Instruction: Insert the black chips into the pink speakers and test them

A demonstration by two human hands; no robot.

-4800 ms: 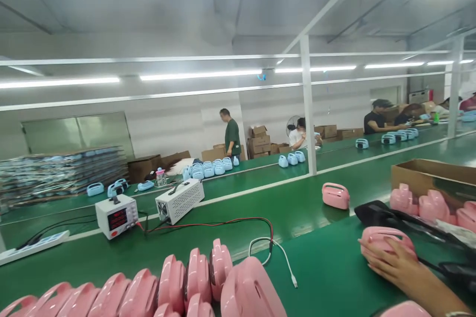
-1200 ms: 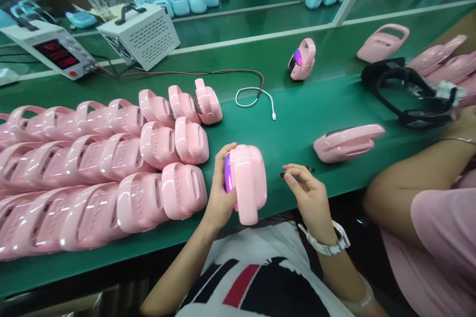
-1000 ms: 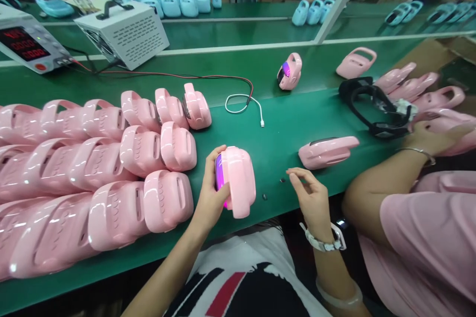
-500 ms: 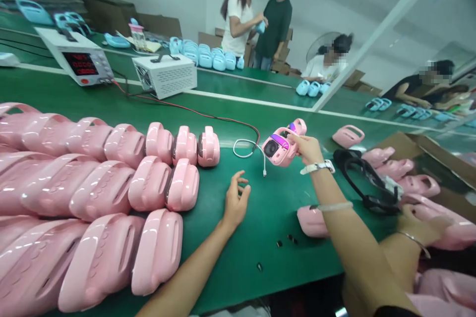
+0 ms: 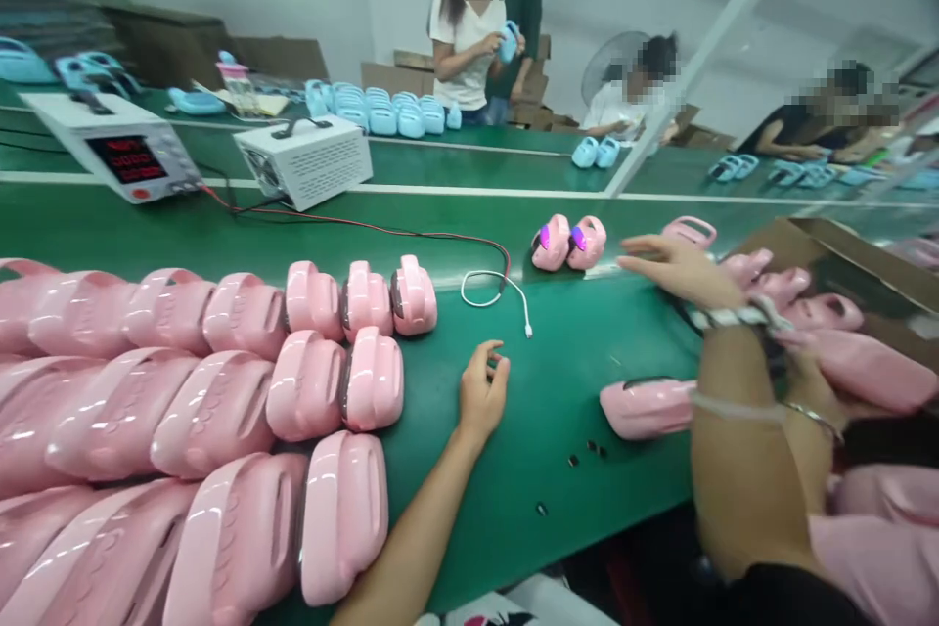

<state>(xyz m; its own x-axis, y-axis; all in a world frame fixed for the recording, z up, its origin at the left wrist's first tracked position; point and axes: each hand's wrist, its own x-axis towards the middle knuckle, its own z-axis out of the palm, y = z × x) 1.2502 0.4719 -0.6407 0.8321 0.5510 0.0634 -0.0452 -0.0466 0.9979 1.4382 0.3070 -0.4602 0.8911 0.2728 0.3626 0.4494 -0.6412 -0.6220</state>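
My left hand point(image 5: 484, 389) hovers over the green tabletop, empty, its fingers loosely bent and apart. It lies between the rows of pink speakers and a white cable point(image 5: 519, 291), touching neither. My right hand point(image 5: 679, 269), with a white band at the wrist, is open with fingers stretched to the left. Left of its fingertips stand two small pink handled speakers point(image 5: 550, 245) point(image 5: 587, 245), side by side, glowing purple. Another pink speaker point(image 5: 646, 408) lies below, partly behind my right forearm. Several pink handled speakers point(image 5: 374, 380) stand in rows at the left.
A power supply point(image 5: 132, 152) and a vented white box point(image 5: 304, 161) stand behind the rows, with a red wire. A cardboard box point(image 5: 843, 254) is at right, near more pink speakers and another person's braceleted hand point(image 5: 811, 391). Small black pieces point(image 5: 572, 461) lie in front.
My right hand has let go of the lit speaker, which now stands beside the other one, and has moved right. My left hand stays near the cable. The view has shifted slightly.
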